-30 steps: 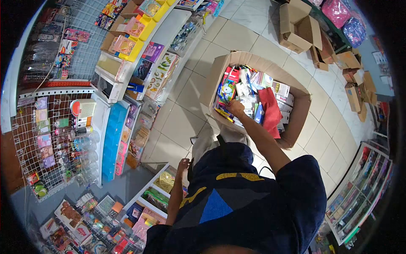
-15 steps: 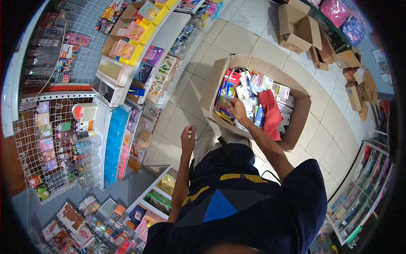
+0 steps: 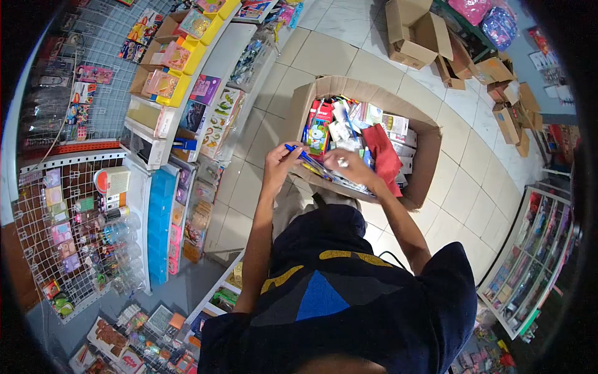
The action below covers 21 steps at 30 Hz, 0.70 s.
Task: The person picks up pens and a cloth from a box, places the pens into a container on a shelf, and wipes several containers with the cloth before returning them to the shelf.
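A blue pen [image 3: 291, 149] is pinched in my left hand [image 3: 280, 167], which is raised at the near left edge of a cardboard box [image 3: 428, 163]. My right hand [image 3: 352, 168] hovers over the near side of the box, its fingers curled and smeared by motion; I cannot tell whether they hold anything. Close to the right hand inside the box lie a red pack with a cartoon picture [image 3: 319, 128], white packets and more pens. A red cloth [image 3: 381, 156] drapes over the contents on the right.
Shelves with yellow bins [image 3: 180, 68] and packaged goods run along the left. A blue tray [image 3: 159, 215] stands below them. Several opened cardboard boxes [image 3: 414, 34] sit on the tiled floor at the upper right. A glass-fronted case [image 3: 529, 262] is at the right.
My left hand has moved up to the box edge and now holds a blue pen. The right hand has shifted slightly closer to me, and the red cartoon pack shows more fully.
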Available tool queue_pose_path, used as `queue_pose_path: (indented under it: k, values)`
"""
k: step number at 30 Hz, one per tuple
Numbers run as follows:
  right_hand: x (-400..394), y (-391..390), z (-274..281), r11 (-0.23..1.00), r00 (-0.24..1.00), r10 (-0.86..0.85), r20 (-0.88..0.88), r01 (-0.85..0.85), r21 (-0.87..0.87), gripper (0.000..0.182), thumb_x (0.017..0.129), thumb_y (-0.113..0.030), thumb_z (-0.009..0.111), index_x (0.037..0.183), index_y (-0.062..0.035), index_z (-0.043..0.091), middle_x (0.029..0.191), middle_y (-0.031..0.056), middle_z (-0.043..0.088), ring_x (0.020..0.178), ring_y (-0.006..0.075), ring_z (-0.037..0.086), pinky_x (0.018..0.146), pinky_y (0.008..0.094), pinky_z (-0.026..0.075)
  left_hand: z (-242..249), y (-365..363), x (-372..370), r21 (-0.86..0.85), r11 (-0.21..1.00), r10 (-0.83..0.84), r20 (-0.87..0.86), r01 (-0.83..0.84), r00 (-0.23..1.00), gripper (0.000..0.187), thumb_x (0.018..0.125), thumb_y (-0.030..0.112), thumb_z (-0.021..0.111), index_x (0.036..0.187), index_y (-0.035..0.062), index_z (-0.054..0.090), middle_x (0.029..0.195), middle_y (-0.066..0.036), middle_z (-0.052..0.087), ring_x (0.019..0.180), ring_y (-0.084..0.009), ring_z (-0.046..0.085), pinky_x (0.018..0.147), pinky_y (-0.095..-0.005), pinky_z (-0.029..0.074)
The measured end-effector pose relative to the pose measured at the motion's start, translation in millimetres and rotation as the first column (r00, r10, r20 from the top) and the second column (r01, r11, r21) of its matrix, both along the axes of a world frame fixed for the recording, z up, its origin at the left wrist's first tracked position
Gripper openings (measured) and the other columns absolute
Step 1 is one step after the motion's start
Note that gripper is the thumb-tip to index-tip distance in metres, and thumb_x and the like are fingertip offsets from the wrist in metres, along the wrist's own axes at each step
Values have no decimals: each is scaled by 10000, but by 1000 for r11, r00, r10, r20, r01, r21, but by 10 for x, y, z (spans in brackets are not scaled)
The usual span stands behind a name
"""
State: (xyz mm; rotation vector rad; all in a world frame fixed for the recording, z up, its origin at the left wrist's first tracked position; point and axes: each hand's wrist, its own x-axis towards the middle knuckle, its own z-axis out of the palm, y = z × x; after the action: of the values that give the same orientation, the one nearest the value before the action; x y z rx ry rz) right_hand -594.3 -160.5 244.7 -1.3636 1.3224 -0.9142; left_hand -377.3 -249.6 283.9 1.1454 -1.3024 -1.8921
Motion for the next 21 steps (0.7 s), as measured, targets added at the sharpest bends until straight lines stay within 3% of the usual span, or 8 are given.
queue_pose_path:
  k: [2, 5, 6, 8, 12, 16, 19, 21]
  values:
    - [-355, 120, -736, 887, 812, -461, -359, 429, -171, 436, 833, -436, 659, 1035, -50, 634, 991, 151, 642, 957, 306, 616, 816, 387, 478, 28, 0, 32, 2, 997, 75, -45, -75, 996, 215, 926, 143, 577, 1076, -6, 611, 1003, -101, 679, 912, -151, 652, 759, -262, 515]
    - [-787, 366, -817, 674, -139, -453, -881, 593, -440, 715, 709, -678, 636, 1026, -37, 618, 1010, 244, 611, 943, 426, 606, 776, 479, 500, 47, -22, 123, 14, 988, 155, -67, -154, 986, 228, 924, 148, 580, 1083, -15, 593, 1013, -132, 668, 925, -190, 657, 781, -294, 532]
    - [-957, 485, -1064, 563, -13, -328, -945, 801, -207, 641, 714, -649, 658, 917, -41, 649, 895, 203, 655, 833, 386, 650, 716, 450, 514, 46, -39, 148, 20, 984, 176, -68, -175, 982, 235, 924, 151, 581, 1087, -19, 585, 1019, -146, 663, 933, -208, 658, 792, -310, 540]
    - [-1523, 756, -1613, 669, 496, -181, -849, 695, 263, 538, 720, -581, 695, 806, -51, 666, 753, 159, 665, 717, 278, 667, 708, 393, 511, 112, -74, 162, 24, 976, 216, -97, -215, 972, 233, 927, 153, 578, 1083, -20, 585, 1013, -141, 662, 933, -211, 658, 786, -305, 540]
    - [-1596, 700, -894, 838, 903, -367, -224, 425, 341, 278, 856, -303, 650, 887, -29, 688, 850, 93, 682, 794, 139, 625, 794, 321, 480, 282, -184, 285, -7, 978, 205, -122, -208, 971, 233, 916, 167, 599, 1072, -5, 598, 979, -111, 674, 921, -190, 660, 781, -288, 532]
    - [-952, 501, 454, 861, 633, -490, 600, 458, 220, 322, 859, -171, 638, 1097, 43, 605, 1095, 88, 631, 1050, 167, 565, 968, 308, 391, 491, -293, 284, -83, 989, 117, -103, -126, 988, 224, 920, 144, 586, 1070, -22, 588, 991, -128, 666, 931, -211, 659, 790, -316, 546]
    - [-482, 272, 619, 866, 623, -464, 629, 467, 177, 424, 887, -193, 615, 1248, 8, 523, 1153, 91, 610, 1033, 173, 580, 977, 331, 401, 588, -300, 72, -120, 991, 34, -166, -55, 985, 218, 914, 127, 591, 1072, -23, 586, 985, -121, 667, 915, -202, 657, 787, -320, 550]
    - [150, -80, 1098, 924, 868, -381, 319, 368, 101, 521, 909, -271, 604, 1331, -17, 435, 1228, 84, 560, 1116, 171, 528, 945, 310, 425, 583, -274, -75, -154, 986, 13, -307, -63, 952, 235, 872, 132, 649, 1050, -12, 597, 972, -83, 659, 870, -153, 636, 767, -290, 530]
